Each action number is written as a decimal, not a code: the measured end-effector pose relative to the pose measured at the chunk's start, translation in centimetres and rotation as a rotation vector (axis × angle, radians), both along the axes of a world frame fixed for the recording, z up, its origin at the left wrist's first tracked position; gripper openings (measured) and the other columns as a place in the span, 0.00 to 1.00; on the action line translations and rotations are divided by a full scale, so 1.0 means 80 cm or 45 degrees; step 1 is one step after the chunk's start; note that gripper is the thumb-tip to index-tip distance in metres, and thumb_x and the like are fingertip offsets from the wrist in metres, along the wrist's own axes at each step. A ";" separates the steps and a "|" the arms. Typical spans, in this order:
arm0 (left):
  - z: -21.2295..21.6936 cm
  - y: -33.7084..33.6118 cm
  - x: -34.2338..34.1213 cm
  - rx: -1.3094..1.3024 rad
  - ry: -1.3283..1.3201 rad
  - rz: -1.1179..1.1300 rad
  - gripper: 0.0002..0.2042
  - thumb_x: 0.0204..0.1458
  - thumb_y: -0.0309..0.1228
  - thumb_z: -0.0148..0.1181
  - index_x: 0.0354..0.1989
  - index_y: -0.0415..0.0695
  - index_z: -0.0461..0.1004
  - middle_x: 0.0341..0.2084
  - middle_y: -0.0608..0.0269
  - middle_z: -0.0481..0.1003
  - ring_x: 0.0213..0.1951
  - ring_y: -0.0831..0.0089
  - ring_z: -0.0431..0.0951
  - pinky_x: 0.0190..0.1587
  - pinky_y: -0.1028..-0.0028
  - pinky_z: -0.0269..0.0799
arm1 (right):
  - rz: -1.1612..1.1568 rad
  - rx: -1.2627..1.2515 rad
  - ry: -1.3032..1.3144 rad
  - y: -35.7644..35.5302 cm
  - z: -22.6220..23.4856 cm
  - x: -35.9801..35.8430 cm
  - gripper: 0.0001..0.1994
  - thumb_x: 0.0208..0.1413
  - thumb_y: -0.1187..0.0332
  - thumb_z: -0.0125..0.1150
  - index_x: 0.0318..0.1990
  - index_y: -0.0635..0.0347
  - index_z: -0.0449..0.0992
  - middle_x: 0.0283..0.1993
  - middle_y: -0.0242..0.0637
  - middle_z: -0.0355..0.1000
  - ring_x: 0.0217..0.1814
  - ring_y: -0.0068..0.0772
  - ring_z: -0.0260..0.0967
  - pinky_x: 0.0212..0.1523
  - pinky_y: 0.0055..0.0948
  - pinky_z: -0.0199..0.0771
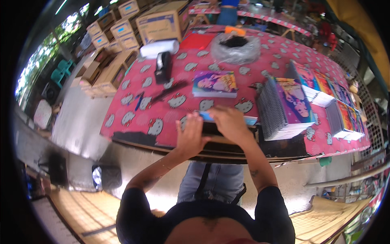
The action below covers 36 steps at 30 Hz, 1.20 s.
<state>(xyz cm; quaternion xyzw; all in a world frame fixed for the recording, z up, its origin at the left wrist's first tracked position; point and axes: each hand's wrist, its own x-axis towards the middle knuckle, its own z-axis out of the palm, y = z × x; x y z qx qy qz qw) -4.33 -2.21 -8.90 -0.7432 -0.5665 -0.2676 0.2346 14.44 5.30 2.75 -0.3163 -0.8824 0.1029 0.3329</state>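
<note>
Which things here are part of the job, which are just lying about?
Likely job:
- blue piece, partly hidden, at the left hand and right hand
- spiral-bound notebook stack
- purple-covered booklets

Likely lying about:
- black tape dispenser
- white roll
- clear plastic bag
- cardboard boxes

Right hand [230,124] is covering the middle of a blue item [250,120], obscuring its kind. Dark strip [169,91] on the tabletop [168,139] is showing blurred. Black contents [235,41] of the clear bag [254,50] are defying identification. Upper edge is cutting off a co-worker [228,16].
</note>
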 end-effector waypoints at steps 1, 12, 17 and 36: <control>0.024 0.020 -0.001 0.008 0.058 0.095 0.41 0.60 0.60 0.46 0.70 0.36 0.59 0.71 0.43 0.57 0.74 0.46 0.52 0.69 0.35 0.35 | 0.010 -0.012 -0.037 0.002 0.003 0.002 0.09 0.55 0.71 0.57 0.42 0.52 0.80 0.39 0.39 0.78 0.38 0.51 0.78 0.36 0.49 0.77; 0.095 0.047 0.010 -0.227 0.170 -0.037 0.39 0.60 0.55 0.52 0.70 0.33 0.58 0.70 0.39 0.58 0.74 0.46 0.52 0.70 0.37 0.37 | -0.129 0.043 -0.163 -0.003 -0.012 0.061 0.14 0.59 0.65 0.62 0.53 0.48 0.79 0.42 0.35 0.81 0.41 0.39 0.78 0.47 0.41 0.71; 0.084 0.028 0.006 -0.190 0.316 -0.227 0.39 0.62 0.53 0.50 0.70 0.30 0.55 0.71 0.36 0.54 0.75 0.44 0.49 0.72 0.40 0.36 | -0.083 -0.011 -0.197 0.001 -0.001 0.063 0.13 0.60 0.64 0.61 0.52 0.48 0.81 0.41 0.38 0.81 0.42 0.41 0.78 0.47 0.42 0.71; 0.125 0.015 0.047 -0.270 0.522 -0.193 0.43 0.51 0.57 0.61 0.67 0.34 0.59 0.66 0.42 0.61 0.68 0.52 0.62 0.65 0.44 0.58 | -0.090 0.099 0.200 -0.018 0.011 0.092 0.36 0.55 0.70 0.69 0.71 0.54 0.60 0.52 0.46 0.76 0.55 0.47 0.74 0.58 0.45 0.71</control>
